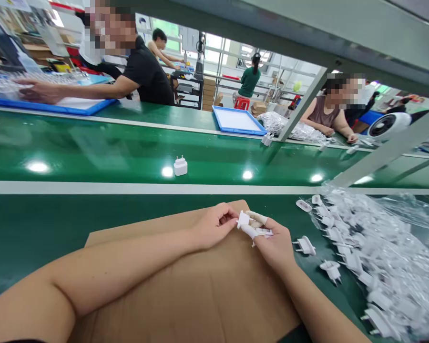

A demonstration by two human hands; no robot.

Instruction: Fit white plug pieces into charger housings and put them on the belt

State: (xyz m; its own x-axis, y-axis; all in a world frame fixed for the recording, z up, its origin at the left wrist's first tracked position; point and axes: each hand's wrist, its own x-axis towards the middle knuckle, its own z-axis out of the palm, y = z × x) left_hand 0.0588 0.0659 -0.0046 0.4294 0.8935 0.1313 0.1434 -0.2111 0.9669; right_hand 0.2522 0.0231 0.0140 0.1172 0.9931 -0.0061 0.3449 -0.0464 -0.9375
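Note:
My left hand (214, 227) and my right hand (273, 243) meet over a brown cardboard sheet (200, 295) and together pinch a small white plug part (243, 220). The right hand's fingertips are wrapped in white tape. A pile of the same white plug parts (364, 252) on clear plastic lies to the right, with a few loose ones (305, 246) near my right hand. One finished white charger (180, 166) stands on the green conveyor belt (93, 152) beyond my hands.
A blue tray (238, 120) sits across the belt, and a longer blue tray (57, 105) lies at the far left under a co-worker's hand. Two people work on the opposite side. A grey metal frame post (302, 107) slants down at the right.

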